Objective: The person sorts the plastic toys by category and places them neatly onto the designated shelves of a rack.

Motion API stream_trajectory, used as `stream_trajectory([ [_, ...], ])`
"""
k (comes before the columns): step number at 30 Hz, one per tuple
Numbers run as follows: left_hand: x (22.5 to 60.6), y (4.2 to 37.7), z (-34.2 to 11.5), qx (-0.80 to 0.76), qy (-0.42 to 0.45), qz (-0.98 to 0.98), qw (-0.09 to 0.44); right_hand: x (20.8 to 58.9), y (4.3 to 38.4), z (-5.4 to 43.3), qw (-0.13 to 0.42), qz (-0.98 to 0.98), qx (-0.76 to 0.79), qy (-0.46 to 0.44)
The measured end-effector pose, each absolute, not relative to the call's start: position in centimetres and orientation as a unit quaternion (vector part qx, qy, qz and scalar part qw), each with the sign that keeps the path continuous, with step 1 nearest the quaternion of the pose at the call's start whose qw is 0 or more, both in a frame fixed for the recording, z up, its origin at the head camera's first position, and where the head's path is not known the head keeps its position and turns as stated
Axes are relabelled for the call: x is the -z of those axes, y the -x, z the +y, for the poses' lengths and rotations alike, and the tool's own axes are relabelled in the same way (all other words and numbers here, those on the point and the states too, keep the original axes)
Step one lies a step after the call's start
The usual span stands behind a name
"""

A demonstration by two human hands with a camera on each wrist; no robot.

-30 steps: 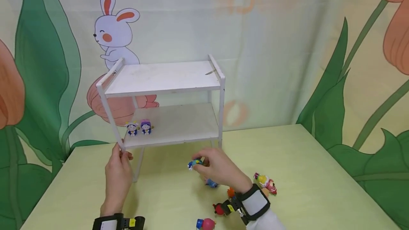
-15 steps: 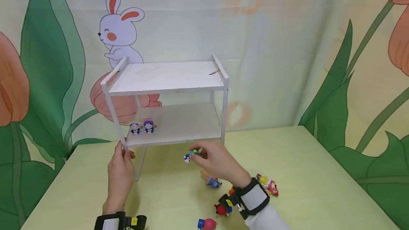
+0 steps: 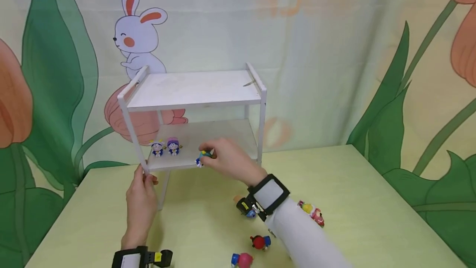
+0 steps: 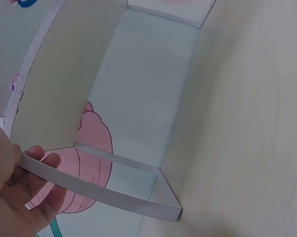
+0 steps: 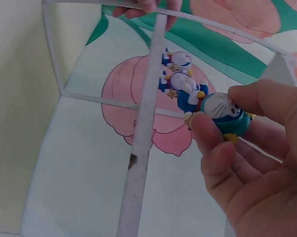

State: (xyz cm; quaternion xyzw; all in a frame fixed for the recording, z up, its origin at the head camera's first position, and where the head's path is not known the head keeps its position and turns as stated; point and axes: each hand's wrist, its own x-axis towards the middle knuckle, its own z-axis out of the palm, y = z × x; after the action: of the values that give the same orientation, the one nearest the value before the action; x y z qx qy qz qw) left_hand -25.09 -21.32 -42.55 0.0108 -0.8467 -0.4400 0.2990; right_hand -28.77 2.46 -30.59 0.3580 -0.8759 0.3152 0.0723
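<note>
A white two-tier shelf rack [image 3: 197,88] stands on the table. My left hand [image 3: 141,206] grips its front left leg [image 4: 99,190] just below the lower board. Between the thumb and fingers of my right hand [image 3: 234,158] is a small Doraemon figurine [image 5: 220,111], blue and white with whiskers and a teal head covering. It is tilted sideways, right at the front edge of the lower board [image 3: 223,135]. Two similar figurines sit side by side at that board's left end, one in a white hat [image 3: 157,149], the other in a purple hat [image 3: 173,147].
Several more figurines lie on the table [image 3: 334,181] at front right: a red and blue one [image 3: 260,242], a pink and blue one [image 3: 242,260], a pink and yellow one [image 3: 311,213]. Another is partly hidden under the right wrist camera. A printed curtain [image 3: 308,73] hangs behind.
My right hand has carried the figurine up and left, from above the table to the lower board's front edge. The left hand keeps its grip on the leg.
</note>
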Motion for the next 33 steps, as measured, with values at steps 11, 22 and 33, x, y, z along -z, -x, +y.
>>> stream_trajectory([
  [11, 42.8, 25.3, -21.4, 0.422, -0.014, -0.851, 0.312, 30.3, 31.8, -0.7, 0.089, -0.906, -0.239, -0.338],
  [22, 42.6, 25.5, -21.3, 0.424, -0.018, -0.852, 0.307, 30.0, 33.6, -2.3, 0.088, -0.917, -0.217, -0.324],
  [33, 42.6, 25.2, -21.2, 0.431, -0.019, -0.848, 0.309, 29.6, 34.1, -3.0, 0.045, -0.932, -0.189, -0.305],
])
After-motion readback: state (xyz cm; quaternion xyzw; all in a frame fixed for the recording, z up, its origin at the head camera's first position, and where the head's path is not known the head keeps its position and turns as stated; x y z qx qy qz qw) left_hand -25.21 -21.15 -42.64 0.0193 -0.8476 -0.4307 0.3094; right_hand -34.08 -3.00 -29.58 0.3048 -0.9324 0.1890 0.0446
